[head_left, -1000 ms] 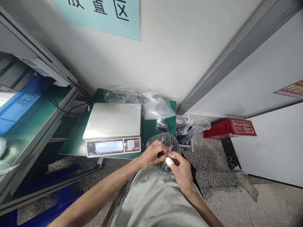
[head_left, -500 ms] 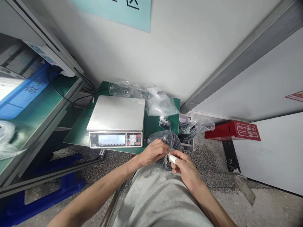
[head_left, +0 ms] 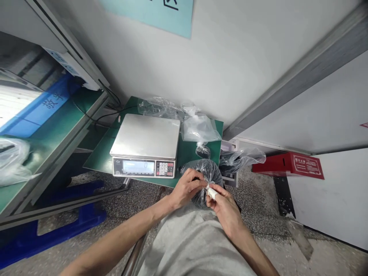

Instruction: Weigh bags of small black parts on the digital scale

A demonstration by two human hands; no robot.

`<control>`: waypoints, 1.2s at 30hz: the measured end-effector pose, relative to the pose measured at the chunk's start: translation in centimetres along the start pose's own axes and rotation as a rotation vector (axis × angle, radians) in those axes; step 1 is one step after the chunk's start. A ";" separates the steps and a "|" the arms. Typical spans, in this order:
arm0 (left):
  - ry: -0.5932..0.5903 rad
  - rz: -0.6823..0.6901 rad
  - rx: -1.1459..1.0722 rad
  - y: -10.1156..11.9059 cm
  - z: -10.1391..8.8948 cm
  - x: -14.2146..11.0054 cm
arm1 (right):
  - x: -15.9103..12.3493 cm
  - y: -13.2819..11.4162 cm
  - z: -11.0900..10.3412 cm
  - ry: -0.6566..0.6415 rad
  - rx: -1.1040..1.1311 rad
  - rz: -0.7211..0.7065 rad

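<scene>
A clear plastic bag (head_left: 214, 171) with dark contents rests against my body at the table's front edge. Its neck is gathered tight, and both hands meet there. My left hand (head_left: 188, 187) pinches the gathered neck from the left, fingers bent. From the right, my right hand (head_left: 222, 201) grips the same neck; white wrapping covers its thumb. A smaller tied bag (head_left: 203, 151) with dark contents lies just beyond. What the dark contents are I cannot make out. To the left of the hands stands a weighing scale (head_left: 146, 136), its display reading 0.
Flat clear bags (head_left: 199, 127) lie at the back of the green table (head_left: 100, 155). Another filled bag (head_left: 243, 158) sits right of the table, near a red box (head_left: 290, 165). A blue stool (head_left: 71, 226) stands low on the left, below a second green bench (head_left: 53, 140).
The view has shifted slightly, so the scene sits a little further right. Both hands stay at the bag's neck, with small finger movements only.
</scene>
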State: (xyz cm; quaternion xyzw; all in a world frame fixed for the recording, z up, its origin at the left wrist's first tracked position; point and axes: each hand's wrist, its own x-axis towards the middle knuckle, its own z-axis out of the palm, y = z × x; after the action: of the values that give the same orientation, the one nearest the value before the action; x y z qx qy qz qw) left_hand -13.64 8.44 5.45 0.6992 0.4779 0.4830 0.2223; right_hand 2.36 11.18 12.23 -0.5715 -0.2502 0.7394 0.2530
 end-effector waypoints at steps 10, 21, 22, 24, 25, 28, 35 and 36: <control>-0.024 -0.072 0.103 1.0 -0.3 0.3 | 0.0 0.9 0.2 0.116 -0.054 -0.009; 0.037 -0.099 0.102 1.6 0.3 -0.2 | -0.1 0.3 0.1 0.039 0.106 0.123; 0.037 -0.106 0.101 1.8 0.1 -0.2 | 0.0 0.2 -0.1 0.011 0.117 0.152; 0.018 -0.116 0.102 2.2 -0.2 -0.3 | 0.3 0.0 -0.5 -0.042 0.120 0.194; 0.001 -0.120 0.104 2.3 -0.4 -0.3 | 0.4 0.0 -0.6 -0.065 0.112 0.205; -0.018 -0.144 0.115 2.7 -0.6 -0.5 | 0.5 0.0 -0.8 -0.092 0.074 0.214; 0.007 -0.267 0.083 3.2 -0.1 -0.5 | 0.4 -0.1 -0.7 -0.099 -0.058 0.122; 0.005 -0.271 0.082 3.2 -0.1 -0.4 | 0.4 -0.1 -0.7 -0.087 -0.075 0.113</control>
State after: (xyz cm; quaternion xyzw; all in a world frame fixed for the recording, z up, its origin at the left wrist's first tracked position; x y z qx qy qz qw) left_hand -12.26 6.60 7.78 0.6355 0.5879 0.4304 0.2556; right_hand 2.96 11.60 11.81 -0.5612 -0.2557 0.7667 0.1784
